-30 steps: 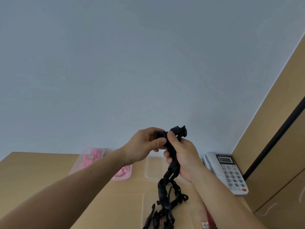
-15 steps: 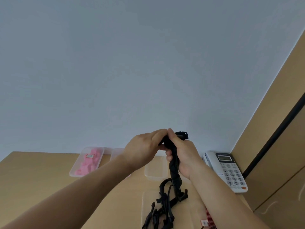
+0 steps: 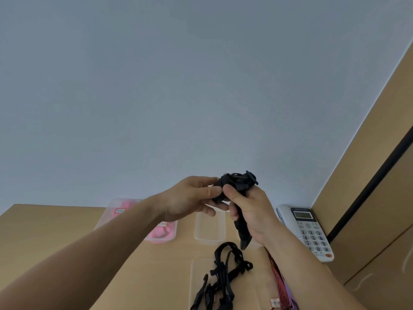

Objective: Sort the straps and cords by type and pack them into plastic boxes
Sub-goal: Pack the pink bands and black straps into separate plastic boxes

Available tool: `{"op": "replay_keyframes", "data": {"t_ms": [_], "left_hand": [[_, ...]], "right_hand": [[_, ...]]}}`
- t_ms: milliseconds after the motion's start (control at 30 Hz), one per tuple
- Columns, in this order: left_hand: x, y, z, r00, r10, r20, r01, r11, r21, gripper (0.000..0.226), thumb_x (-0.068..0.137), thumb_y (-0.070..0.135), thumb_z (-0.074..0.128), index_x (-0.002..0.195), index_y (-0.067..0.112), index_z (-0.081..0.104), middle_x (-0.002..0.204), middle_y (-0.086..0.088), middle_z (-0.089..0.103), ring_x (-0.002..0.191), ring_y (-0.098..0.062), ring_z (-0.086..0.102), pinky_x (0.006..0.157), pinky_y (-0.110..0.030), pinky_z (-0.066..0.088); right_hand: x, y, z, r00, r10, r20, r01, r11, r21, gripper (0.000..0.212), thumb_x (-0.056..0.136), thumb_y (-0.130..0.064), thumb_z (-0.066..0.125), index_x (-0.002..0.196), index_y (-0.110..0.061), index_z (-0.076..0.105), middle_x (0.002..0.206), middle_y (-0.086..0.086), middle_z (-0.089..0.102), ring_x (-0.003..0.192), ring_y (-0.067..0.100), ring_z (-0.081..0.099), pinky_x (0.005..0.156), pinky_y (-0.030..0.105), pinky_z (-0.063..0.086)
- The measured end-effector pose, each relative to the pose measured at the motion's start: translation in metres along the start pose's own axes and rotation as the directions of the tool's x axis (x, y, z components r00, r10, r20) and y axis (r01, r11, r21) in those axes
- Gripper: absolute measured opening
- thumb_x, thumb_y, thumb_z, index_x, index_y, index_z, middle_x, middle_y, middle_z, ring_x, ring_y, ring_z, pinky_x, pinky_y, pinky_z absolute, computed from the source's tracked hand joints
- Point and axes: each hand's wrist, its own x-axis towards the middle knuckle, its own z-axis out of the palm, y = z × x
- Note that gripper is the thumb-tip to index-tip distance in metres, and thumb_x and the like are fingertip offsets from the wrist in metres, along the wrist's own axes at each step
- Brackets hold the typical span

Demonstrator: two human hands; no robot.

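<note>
Above the bench (image 3: 55, 231), the right grip (image 3: 252, 213) is clutching a bundled black strap (image 3: 240, 186), its tail dangling toward six o'clock. The left grip (image 3: 196, 198) is pinching its top. Tucking the end tight before joining the loose straps (image 3: 223, 271) at six o'clock seems wise.

Two hands are showing: left hand (image 3: 192, 198), right hand (image 3: 252, 211). Between them they are holding one rolled black strap (image 3: 240, 186). One worktop (image 3: 55, 220) is carrying four plastic boxes that are plainly visible: far pink box (image 3: 121, 205), near pink box (image 3: 163, 236), empty clear box (image 3: 209, 230), near clear box (image 3: 196, 271). One tangle of black straps (image 3: 223, 271) is lying on that last box, and its strands are overlapping too much to count. One bundle of red cords (image 3: 279, 278) is lying beside it. One telephone (image 3: 312, 233) is sitting at the right.
</note>
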Motion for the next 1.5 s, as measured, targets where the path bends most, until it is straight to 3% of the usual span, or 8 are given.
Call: {"op": "replay_keyframes", "data": {"t_ms": [333, 633, 700, 767, 867, 933, 1200, 1500], "left_hand": [[0.007, -0.011, 0.008, 0.829, 0.361, -0.427, -0.043, 0.802, 0.595, 0.018, 0.091, 0.017, 0.064, 0.109, 0.019, 0.066, 0.087, 0.009, 0.074, 0.084, -0.007, 0.069, 0.077, -0.026, 0.055], [0.017, -0.028, 0.001, 0.583, 0.785, 0.211, -0.156, -0.146, 0.977, 0.025, 0.08, -0.012, 0.055, 0.096, 0.005, 0.064, 0.073, 0.003, 0.054, 0.062, -0.018, 0.048, 0.043, -0.033, 0.042], [0.019, -0.034, -0.005, 0.569, 0.791, 0.223, -0.225, -0.112, 0.968, 0.032, 0.081, -0.01, 0.061, 0.109, 0.007, 0.062, 0.085, 0.0, 0.065, 0.07, -0.018, 0.057, 0.052, -0.033, 0.049], [0.016, -0.036, -0.007, 0.662, 0.75, 0.001, -0.283, 0.249, 0.926, 0.05, 0.083, 0.005, 0.068, 0.127, 0.021, 0.051, 0.113, 0.005, 0.068, 0.09, -0.007, 0.063, 0.069, -0.026, 0.053], [0.007, -0.021, -0.004, 0.926, 0.277, -0.255, -0.158, 0.9, 0.406, 0.068, 0.079, 0.036, 0.064, 0.141, 0.033, 0.036, 0.136, 0.012, 0.055, 0.108, -0.006, 0.063, 0.076, -0.023, 0.054], [0.007, -0.009, -0.005, 0.982, 0.013, -0.188, -0.001, 0.998, 0.06, 0.06, 0.081, 0.042, 0.063, 0.136, 0.024, 0.048, 0.124, -0.002, 0.066, 0.099, -0.025, 0.071, 0.071, -0.03, 0.055], [0.004, -0.008, 0.001, 0.94, 0.213, -0.266, -0.097, 0.916, 0.389, 0.025, 0.083, 0.017, 0.075, 0.104, 0.026, 0.068, 0.088, 0.001, 0.075, 0.081, -0.013, 0.071, 0.078, -0.03, 0.057], [-0.003, -0.029, 0.008, 0.713, 0.696, 0.084, -0.199, 0.086, 0.976, 0.027, 0.074, -0.006, 0.073, 0.1, 0.002, 0.069, 0.1, -0.011, 0.064, 0.061, -0.024, 0.061, 0.05, -0.034, 0.053]], "right_hand": [[0.004, 0.0, 0.014, 0.965, 0.254, -0.058, -0.245, 0.961, 0.129, 0.042, 0.093, -0.046, 0.06, 0.096, -0.005, 0.068, 0.08, 0.01, 0.075, 0.046, 0.015, 0.049, 0.043, 0.025, 0.04], [0.005, -0.001, 0.012, 0.935, 0.352, -0.047, -0.319, 0.89, 0.324, 0.065, 0.091, -0.066, 0.047, 0.099, -0.007, 0.073, 0.062, 0.003, 0.056, 0.041, 0.012, 0.033, 0.038, 0.022, 0.027], [0.005, -0.001, 0.009, 0.933, 0.355, -0.049, -0.313, 0.875, 0.369, 0.054, 0.092, -0.055, 0.056, 0.106, -0.004, 0.069, 0.062, 0.003, 0.056, 0.041, 0.011, 0.034, 0.038, 0.022, 0.029], [0.005, -0.001, 0.004, 0.947, 0.315, -0.06, -0.273, 0.891, 0.363, 0.048, 0.093, -0.045, 0.059, 0.109, -0.001, 0.065, 0.063, 0.002, 0.057, 0.041, 0.01, 0.036, 0.038, 0.021, 0.031], [0.004, -0.001, -0.003, 0.975, 0.222, -0.023, -0.206, 0.932, 0.298, 0.043, 0.092, -0.044, 0.06, 0.101, -0.003, 0.065, 0.065, 0.002, 0.058, 0.043, 0.011, 0.038, 0.04, 0.022, 0.034], [0.003, 0.0, -0.005, 0.984, 0.178, 0.019, -0.178, 0.956, 0.235, 0.043, 0.087, -0.049, 0.061, 0.091, -0.006, 0.063, 0.067, 0.003, 0.058, 0.045, 0.013, 0.039, 0.042, 0.023, 0.035], [-0.001, 0.003, 0.001, 0.98, 0.197, -0.004, -0.192, 0.961, 0.199, 0.049, 0.075, -0.055, 0.068, 0.093, -0.01, 0.073, 0.079, 0.012, 0.069, 0.046, 0.016, 0.046, 0.045, 0.027, 0.039], [0.003, -0.006, 0.005, 0.971, 0.231, -0.058, -0.224, 0.969, 0.099, 0.038, 0.09, -0.04, 0.066, 0.097, -0.004, 0.073, 0.089, 0.016, 0.075, 0.062, 0.02, 0.066, 0.059, 0.029, 0.053]]}}
